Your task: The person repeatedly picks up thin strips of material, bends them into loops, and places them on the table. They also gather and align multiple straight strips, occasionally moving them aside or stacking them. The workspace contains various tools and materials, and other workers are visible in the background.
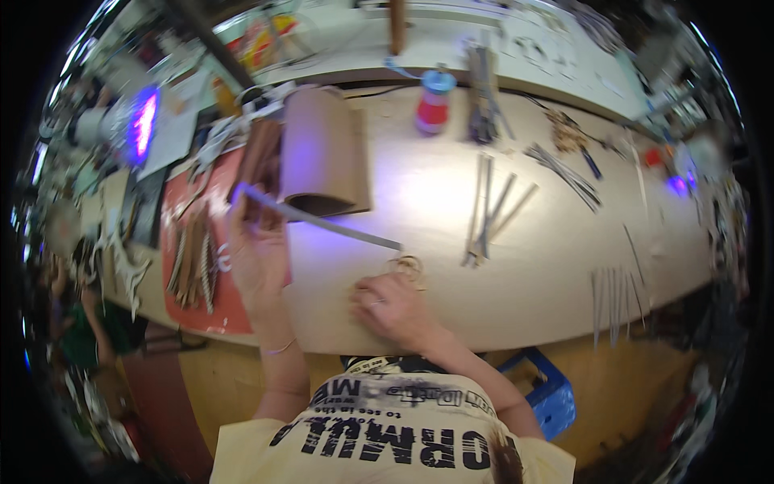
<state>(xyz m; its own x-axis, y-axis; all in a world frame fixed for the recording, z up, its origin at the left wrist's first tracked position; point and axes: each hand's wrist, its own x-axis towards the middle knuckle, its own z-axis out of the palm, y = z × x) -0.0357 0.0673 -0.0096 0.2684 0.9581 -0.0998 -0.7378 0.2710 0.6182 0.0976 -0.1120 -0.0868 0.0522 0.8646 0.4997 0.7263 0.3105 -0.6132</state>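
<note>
My left hand (262, 254) is raised over the left part of the table, its fingers closed on one end of a long, thin grey strip (339, 227). The strip slants down to the right, and its free end hangs above a small bunch of tan loops (411, 264). Low over the tabletop, my right hand (393, 310) has its fingers curled and is slightly blurred. Its fingertips are right beside the loops; whatever they grip is hidden. Several similar grey strips (486, 216) lie loosely spread to the right.
A curved brown board (321, 149) stands behind my left hand. On a red sheet (234, 278) lie brown strips (191, 262). Farther back are a red bottle with a blue top (433, 105) and bundled strips (482, 101). More strips (568, 177) lie right. A blue stool (548, 395) stands below.
</note>
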